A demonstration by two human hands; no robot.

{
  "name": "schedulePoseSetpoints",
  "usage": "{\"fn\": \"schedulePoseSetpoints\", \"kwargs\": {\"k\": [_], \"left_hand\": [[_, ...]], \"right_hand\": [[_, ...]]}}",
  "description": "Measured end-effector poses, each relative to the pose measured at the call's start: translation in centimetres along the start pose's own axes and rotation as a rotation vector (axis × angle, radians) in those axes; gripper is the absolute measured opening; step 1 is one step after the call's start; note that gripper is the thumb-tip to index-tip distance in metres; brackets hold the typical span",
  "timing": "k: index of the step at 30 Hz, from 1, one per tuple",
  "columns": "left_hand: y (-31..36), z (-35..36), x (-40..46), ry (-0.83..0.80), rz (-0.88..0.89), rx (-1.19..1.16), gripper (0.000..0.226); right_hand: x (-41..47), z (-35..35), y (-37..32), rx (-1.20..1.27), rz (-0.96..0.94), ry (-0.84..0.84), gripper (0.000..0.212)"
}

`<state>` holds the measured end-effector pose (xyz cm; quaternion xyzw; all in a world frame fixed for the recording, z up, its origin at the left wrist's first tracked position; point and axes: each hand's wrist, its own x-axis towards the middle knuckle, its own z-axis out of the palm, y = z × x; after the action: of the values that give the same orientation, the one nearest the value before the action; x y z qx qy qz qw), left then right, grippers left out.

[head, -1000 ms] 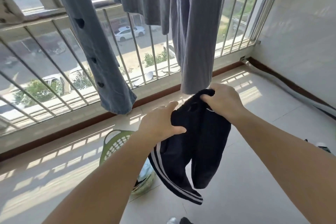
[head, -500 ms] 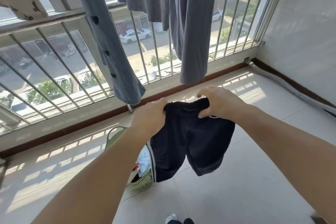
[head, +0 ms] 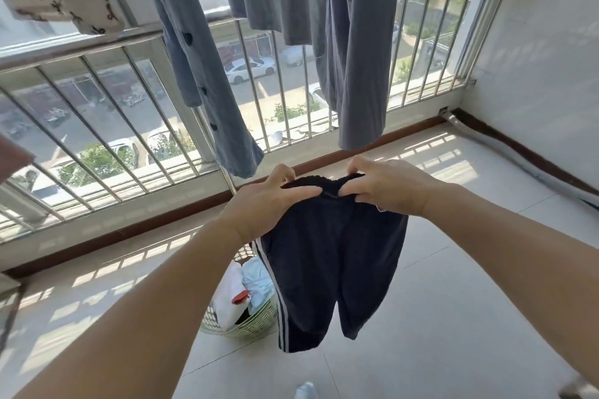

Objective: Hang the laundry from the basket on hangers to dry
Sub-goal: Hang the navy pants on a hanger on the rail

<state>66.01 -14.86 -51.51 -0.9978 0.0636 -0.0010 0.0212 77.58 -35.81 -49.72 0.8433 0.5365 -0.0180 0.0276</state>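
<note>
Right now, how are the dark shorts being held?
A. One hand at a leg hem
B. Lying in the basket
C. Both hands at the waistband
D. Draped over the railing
C: the left hand and right hand both pinch the waistband of the dark shorts, whose legs hang down.

one pair of shorts [head: 334,256], one basket [head: 252,327], two hands [head: 265,204]

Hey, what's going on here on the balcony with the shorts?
A person is hanging laundry. Both hands grip the waistband of a pair of dark navy shorts with white side stripes, the left hand and the right hand holding them up so the legs hang free. The shorts are not yet on a hanger. Below them, a green laundry basket on the floor holds more clothes. Grey-blue garments already hang by the railing.
</note>
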Motion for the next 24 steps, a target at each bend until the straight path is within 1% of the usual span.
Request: {"fn": "schedulePoseSetpoints", "kwargs": {"k": [2,4,7,10,13,15,17,22,24], "left_hand": [[-0.1,0.0,-0.1,-0.033,0.009,-0.027,0.040],[-0.2,-0.1,0.0,-0.065,-0.001,-0.064,0.034],[-0.3,-0.1,-0.1,-0.083,-0.001,-0.044,0.027],[-0.7,0.0,-0.3,-0.024,0.014,-0.062,0.025],[-0.8,-0.4,-0.3,0.022,0.041,-0.148,0.022],[-0.8,-0.7,-0.2,0.039,0.009,-0.203,0.020],[-0.8,-0.9,-0.1,0.076,-0.029,-0.231,0.020],[-1.0,-1.0,0.3,0.132,-0.145,-0.232,0.016],[-0.9,-0.6,0.6,0.124,-0.216,-0.348,0.015]], "right_hand": [[-0.1,0.0,0.4,0.017,0.048,-0.081,0.027],[-0.1,0.2,0.8,0.019,0.053,-0.097,0.025],[-0.2,0.6,1.2,0.093,0.073,-0.063,0.026],[-0.3,0.5,1.4,0.179,0.075,-0.016,0.024],[-0.2,0.3,1.6,0.229,0.084,0.017,0.032],[0.0,0.2,1.6,0.260,0.111,0.067,0.038],[0.2,0.2,1.8,0.287,0.138,0.112,0.039],[0.8,0.4,2.3,0.342,0.202,0.163,0.035],[0.9,0.3,2.1,0.369,0.231,0.157,0.030]]}}
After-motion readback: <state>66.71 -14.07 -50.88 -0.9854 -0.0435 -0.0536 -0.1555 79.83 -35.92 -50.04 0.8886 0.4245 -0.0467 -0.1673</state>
